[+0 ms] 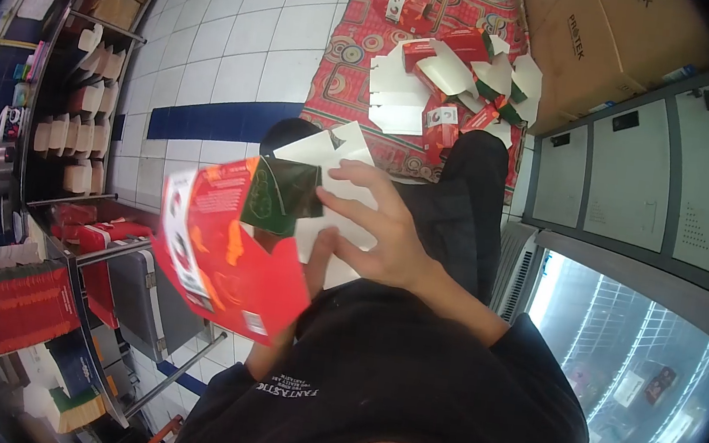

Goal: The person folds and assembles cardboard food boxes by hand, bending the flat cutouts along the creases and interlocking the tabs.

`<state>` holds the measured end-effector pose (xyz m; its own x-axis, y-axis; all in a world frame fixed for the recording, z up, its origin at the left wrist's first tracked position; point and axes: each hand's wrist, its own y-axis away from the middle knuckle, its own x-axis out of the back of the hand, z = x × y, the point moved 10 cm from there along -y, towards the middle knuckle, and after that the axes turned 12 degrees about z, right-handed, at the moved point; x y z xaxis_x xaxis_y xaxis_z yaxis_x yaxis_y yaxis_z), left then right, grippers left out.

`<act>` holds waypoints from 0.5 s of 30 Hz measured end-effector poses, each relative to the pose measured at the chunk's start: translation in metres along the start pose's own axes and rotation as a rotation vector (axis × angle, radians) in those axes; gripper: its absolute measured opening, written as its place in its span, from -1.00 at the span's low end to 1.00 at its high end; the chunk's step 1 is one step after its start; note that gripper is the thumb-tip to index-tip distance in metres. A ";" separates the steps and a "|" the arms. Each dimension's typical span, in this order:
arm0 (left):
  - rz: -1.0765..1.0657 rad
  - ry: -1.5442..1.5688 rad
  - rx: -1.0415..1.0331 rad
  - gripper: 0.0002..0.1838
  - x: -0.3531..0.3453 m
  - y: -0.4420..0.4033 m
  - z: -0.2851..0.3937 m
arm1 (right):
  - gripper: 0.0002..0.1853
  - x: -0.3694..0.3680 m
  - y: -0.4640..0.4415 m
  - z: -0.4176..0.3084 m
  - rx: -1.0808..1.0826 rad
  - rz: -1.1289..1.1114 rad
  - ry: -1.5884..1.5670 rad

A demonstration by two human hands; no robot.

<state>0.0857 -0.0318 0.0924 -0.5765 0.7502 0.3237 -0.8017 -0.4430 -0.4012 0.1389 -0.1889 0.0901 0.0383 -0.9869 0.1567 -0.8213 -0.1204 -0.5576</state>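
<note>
A partly folded red cardboard box (233, 247) with white inside faces and a dark green flap is held before my torso. My left hand (319, 261) grips it from behind and below; the red panel covers most of that hand, leaving a digit and part of the wrist in sight. My right hand (383, 238) is at the box's right side, its fingers bent against the dark green flap (283, 196) and the white cardboard. Beyond my knees, a heap of similar red and white boxes (458, 80) lies on a red patterned mat (341, 67).
Left stands a metal rack (65, 232) with stacked cartons, and flat red box blanks (26, 306) sit lower down. Grey lockers (631, 174) and a lit glass-door fridge (626, 366) line the right. Large brown cartons (584, 46) stand behind the mat. White tiles (244, 43) cover the floor.
</note>
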 end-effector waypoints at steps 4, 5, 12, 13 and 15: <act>-0.123 -0.200 -0.232 -0.68 0.010 -0.028 0.039 | -0.55 0.000 0.001 0.009 -0.100 -0.078 -0.265; -0.109 -0.207 -0.332 -0.64 0.013 -0.034 0.054 | -0.54 0.004 -0.003 0.006 -0.033 -0.038 -0.258; -0.425 -0.316 -0.375 -0.48 0.007 -0.036 0.069 | -0.56 0.006 -0.006 0.015 -0.113 -0.067 -0.072; -0.426 -0.316 -0.376 -0.48 0.006 -0.037 0.066 | -0.56 0.006 -0.007 0.014 -0.113 -0.067 -0.071; -0.472 -0.273 -0.383 -0.48 0.003 -0.033 0.062 | -0.63 0.007 -0.007 0.017 -0.158 -0.064 -0.060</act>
<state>0.1012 -0.0452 0.1597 -0.2369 0.6471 0.7247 -0.8944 0.1460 -0.4227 0.1552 -0.1966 0.0811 0.1230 -0.9830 0.1366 -0.8950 -0.1693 -0.4127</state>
